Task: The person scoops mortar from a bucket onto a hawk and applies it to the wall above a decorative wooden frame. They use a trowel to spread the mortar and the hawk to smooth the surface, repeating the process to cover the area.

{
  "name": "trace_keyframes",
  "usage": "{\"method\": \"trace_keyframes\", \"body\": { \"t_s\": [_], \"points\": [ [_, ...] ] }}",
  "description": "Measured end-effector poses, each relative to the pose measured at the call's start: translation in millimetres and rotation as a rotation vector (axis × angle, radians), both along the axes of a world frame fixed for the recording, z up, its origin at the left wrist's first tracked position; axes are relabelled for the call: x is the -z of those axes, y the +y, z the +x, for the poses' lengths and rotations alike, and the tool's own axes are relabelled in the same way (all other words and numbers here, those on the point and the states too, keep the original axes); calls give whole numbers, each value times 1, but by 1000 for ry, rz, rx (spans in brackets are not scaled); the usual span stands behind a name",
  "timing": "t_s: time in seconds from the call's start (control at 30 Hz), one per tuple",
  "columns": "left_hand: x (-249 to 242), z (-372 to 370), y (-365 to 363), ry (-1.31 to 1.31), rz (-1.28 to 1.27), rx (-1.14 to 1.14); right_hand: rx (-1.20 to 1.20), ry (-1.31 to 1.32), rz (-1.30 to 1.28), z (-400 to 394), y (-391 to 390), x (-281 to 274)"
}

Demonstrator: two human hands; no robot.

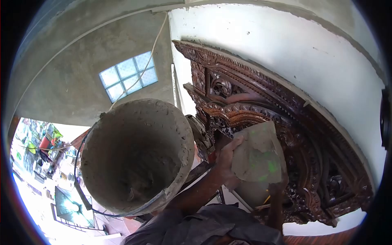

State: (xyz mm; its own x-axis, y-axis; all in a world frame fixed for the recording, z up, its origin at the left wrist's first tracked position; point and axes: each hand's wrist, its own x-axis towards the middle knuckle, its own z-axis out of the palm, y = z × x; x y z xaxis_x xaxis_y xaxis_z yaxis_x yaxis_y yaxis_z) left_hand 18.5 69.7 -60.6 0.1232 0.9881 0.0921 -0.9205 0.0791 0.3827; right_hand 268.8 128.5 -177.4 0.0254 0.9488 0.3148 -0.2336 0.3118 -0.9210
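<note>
My left hand [230, 159] grips the left edge of a flat, mortar-smeared grey board [258, 153] with green patches. Its thumb lies over the near face. At the board's lower right corner, my right hand [277, 191] is closed, dark and partly hidden. A thin yellow piece [267, 199] shows beside it, but what this hand holds cannot be made out. Left of my left forearm is a large mortar-coated bucket [92, 163], its mouth toward me, with wet-looking grey mortar [143, 173] low inside. Its dark handle [83, 196] hangs down the left side.
Dark carved woodwork [245, 106] stands behind the board against a white wall [286, 45]. A grey plastered wall [69, 77] has a glass-block window [128, 76]. A cable [154, 45] runs down across it. Far below left are plants and a glass-topped table [73, 206].
</note>
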Motion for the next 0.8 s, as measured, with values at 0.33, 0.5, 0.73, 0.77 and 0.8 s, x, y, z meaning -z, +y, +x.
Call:
{"method": "trace_keyframes", "body": {
  "t_s": [0.33, 0.5, 0.73, 0.77, 0.8],
  "points": [
    [7, 10, 2, 69, -31, 225, -827, 188, -279, 75, -30, -107],
    [19, -3, 0, 203, -96, 134, -434, -568, -93, 143, -11, -59],
    [13, 1, 7, 108, 35, 88, -113, -1015, 82, 42, -31, -238],
    [14, 4, 6, 111, 32, 89, -163, -1057, 363, 14, -35, -262],
    [12, 7, 6, 117, 31, 93, -187, -1086, 678, -13, -39, -285]
  ]
}}
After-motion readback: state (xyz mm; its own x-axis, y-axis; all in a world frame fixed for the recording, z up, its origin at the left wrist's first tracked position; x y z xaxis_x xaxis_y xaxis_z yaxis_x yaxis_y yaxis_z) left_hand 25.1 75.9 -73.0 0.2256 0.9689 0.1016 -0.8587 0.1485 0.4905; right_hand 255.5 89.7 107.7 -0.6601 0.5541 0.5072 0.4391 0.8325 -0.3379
